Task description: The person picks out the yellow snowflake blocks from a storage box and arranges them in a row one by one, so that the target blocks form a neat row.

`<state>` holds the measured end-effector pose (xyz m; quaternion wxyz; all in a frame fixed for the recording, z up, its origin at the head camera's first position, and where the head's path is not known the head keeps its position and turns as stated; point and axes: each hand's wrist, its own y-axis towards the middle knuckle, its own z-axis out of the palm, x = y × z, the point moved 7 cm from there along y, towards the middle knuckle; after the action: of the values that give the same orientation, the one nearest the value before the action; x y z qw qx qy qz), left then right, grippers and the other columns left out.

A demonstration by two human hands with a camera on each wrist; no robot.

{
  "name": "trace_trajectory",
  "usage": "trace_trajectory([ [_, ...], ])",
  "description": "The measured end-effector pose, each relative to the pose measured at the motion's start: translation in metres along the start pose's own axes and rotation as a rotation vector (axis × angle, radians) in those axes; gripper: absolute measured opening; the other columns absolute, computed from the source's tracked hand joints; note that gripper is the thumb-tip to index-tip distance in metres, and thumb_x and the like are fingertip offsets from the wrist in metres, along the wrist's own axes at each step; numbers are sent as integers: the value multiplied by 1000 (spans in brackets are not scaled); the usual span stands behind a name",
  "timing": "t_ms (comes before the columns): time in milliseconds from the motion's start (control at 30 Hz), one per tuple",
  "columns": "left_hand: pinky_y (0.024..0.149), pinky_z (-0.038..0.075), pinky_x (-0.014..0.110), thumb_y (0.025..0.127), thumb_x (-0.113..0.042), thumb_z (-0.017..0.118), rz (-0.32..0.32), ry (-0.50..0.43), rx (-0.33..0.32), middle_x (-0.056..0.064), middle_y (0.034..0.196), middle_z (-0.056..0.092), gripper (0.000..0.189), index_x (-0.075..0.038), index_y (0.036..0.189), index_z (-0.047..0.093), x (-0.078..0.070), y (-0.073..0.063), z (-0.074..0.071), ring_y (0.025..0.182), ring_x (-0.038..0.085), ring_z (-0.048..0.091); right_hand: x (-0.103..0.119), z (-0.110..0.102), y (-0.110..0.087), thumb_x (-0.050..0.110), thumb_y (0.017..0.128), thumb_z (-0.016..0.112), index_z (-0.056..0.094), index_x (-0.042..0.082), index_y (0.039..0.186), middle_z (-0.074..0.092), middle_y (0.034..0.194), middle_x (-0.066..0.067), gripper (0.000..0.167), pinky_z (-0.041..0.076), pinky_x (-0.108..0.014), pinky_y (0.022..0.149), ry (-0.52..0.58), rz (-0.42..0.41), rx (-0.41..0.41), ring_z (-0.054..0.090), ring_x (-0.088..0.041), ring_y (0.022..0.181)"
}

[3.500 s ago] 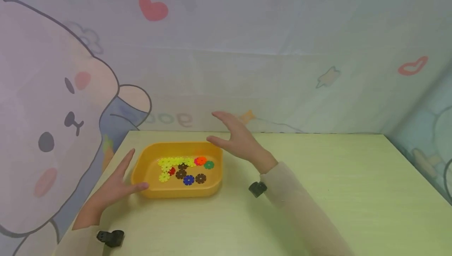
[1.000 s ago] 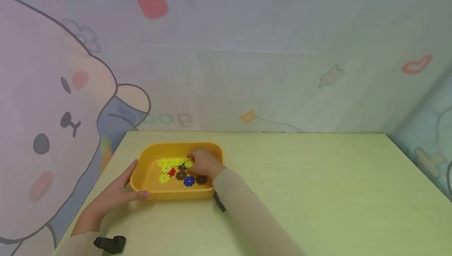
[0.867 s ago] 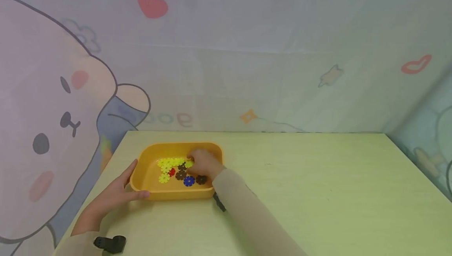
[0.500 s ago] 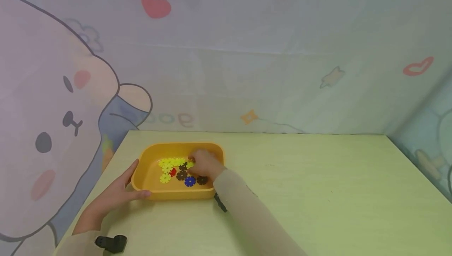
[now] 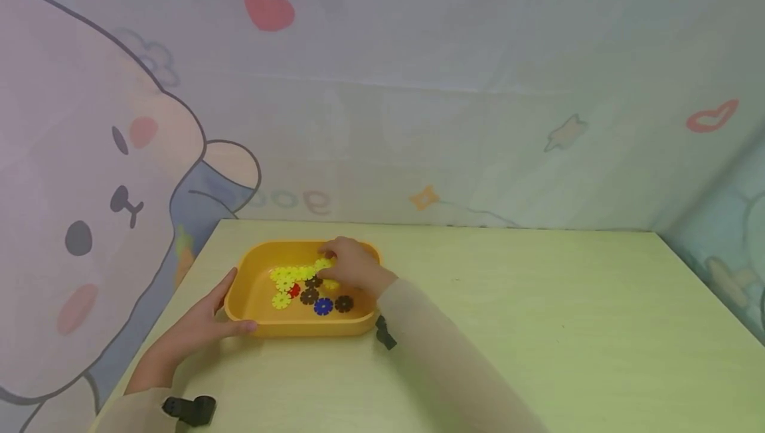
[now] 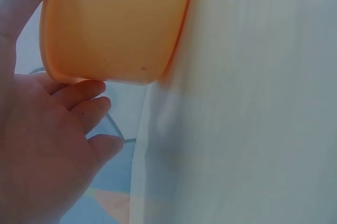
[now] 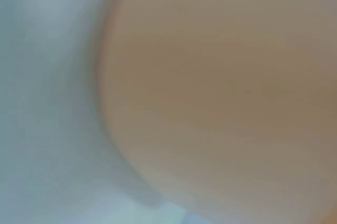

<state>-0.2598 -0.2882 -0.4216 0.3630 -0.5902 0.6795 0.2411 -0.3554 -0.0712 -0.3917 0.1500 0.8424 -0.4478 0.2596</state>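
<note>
A yellow-orange plastic tray [image 5: 299, 329] holds several notched flower-shaped plastic discs: a cluster of yellow ones [image 5: 281, 300], a red disc [image 5: 294, 290], brown discs [image 5: 309, 296] and a blue disc [image 5: 323, 306]. At its left end my left hand [image 5: 200, 327] grips the tray, thumb on the near wall and fingers at the far side; the left wrist view has curled fingers [image 6: 87, 97] against the tray wall [image 6: 116, 23]. Inside the tray's right half, my right hand [image 5: 352, 265] pinches a yellow flower disc [image 5: 323, 264] between thumb and index finger. The hand covers other discs behind it.
The tray stands on a pale yellow-green table [image 5: 508, 320], near its far left corner. Behind rises a cloth backdrop [image 5: 418, 87] printed with a cartoon bear and hearts. Black wrist cameras sit at both cuffs. Blur fills most of the right wrist view.
My right hand came down into the tray from above its right end, stayed low among the discs, and has now risen slightly with a yellow disc. My left hand closed on the tray's left end.
</note>
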Motion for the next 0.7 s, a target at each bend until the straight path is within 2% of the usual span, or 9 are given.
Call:
trace_trajectory([
  [167, 104, 11, 75, 80, -33, 78, 4, -3, 4, 30, 157, 7, 114, -5, 154, -3, 1, 0, 2, 141, 52, 10, 5, -28, -13, 23, 88, 70, 59, 7, 130, 62, 120, -7, 46, 47, -32, 96, -1, -59, -43, 56, -21, 109],
  [300, 104, 11, 76, 79, -33, 79, 3, -9, 8, 30, 157, 7, 115, -5, 155, -3, 2, -1, 3, 141, 52, 10, -2, -50, -27, 20, 88, 70, 58, 5, 131, 60, 123, -8, 46, 47, -36, 98, 16, -82, -77, 56, -23, 112],
  [533, 104, 10, 76, 80, -34, 78, -17, -9, 17, 28, 158, 4, 115, -6, 154, -5, 2, -2, 4, 142, 52, 7, -29, -83, -52, 17, 88, 71, 58, 3, 129, 60, 120, -12, 45, 49, -42, 94, 59, -138, -168, 57, -28, 106],
  [700, 105, 8, 75, 81, -34, 77, 7, -15, 14, 28, 158, 3, 114, -6, 154, -6, 1, 0, 0, 142, 51, 5, -62, -98, -64, 15, 88, 71, 59, 3, 128, 60, 119, -12, 43, 51, -40, 89, 77, -93, -272, 59, -26, 103],
])
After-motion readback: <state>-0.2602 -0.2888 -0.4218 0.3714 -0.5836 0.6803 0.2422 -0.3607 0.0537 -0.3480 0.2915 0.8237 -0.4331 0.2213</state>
